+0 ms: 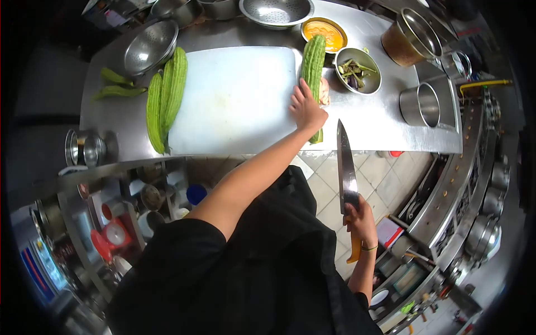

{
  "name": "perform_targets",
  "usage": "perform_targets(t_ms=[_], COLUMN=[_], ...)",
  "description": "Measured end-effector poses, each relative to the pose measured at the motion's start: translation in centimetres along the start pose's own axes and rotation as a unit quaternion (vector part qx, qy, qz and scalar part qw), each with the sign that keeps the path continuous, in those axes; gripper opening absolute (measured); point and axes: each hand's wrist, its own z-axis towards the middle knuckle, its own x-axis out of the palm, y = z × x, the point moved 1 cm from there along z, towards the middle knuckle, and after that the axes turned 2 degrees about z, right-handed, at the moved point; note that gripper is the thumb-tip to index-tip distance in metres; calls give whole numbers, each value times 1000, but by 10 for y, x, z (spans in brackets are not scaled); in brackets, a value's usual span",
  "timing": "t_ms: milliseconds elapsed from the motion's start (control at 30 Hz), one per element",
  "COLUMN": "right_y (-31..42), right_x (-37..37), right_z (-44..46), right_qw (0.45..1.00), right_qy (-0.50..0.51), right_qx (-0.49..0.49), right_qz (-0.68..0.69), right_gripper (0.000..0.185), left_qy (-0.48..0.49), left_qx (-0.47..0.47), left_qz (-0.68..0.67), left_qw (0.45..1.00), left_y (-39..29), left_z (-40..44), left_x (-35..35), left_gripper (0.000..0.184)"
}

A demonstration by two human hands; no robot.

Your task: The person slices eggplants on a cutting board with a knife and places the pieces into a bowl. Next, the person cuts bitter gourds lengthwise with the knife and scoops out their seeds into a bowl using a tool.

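My left hand [308, 110] reaches across to the right edge of the white cutting board [234, 100] and grips a long, ridged green bitter melon [314, 60]. Its fingers lie over the melon's left side; the thumb is hidden. In my right hand [361, 220] is a large chef's knife [347, 173] with a yellow handle, blade pointing up past the table's front edge. More long bitter melons [168, 95] lie along the board's left edge. Some pale pieces [324, 92] sit partly hidden just right of the held melon.
Behind stand a colander [277, 12], a bowl of orange liquid [325, 34] and a bowl of vegetable scraps [358, 71]. Steel pots [420, 105] are at the right. Another colander [151, 47] and small green pieces [118, 84] lie left. A stove [455, 184] lines the right side.
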Motion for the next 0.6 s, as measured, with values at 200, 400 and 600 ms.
perform_targets(t_ms=[200, 400, 600], right_y=[9, 32, 56], right_x=[-28, -15, 39], right_z=[18, 42, 80], right_qw=[999, 991, 969], right_qy=[4, 76, 72], right_qx=[-36, -108, -207], right_qz=[1, -31, -115], right_gripper=[20, 17, 15], left_qy=[-65, -263, -12], left_qx=[59, -89, 158], left_qz=[-21, 235, 129], left_qw=[996, 931, 979], left_y=[60, 225, 212], left_z=[35, 109, 31], left_x=[-71, -215, -174], left_gripper=[87, 81, 70])
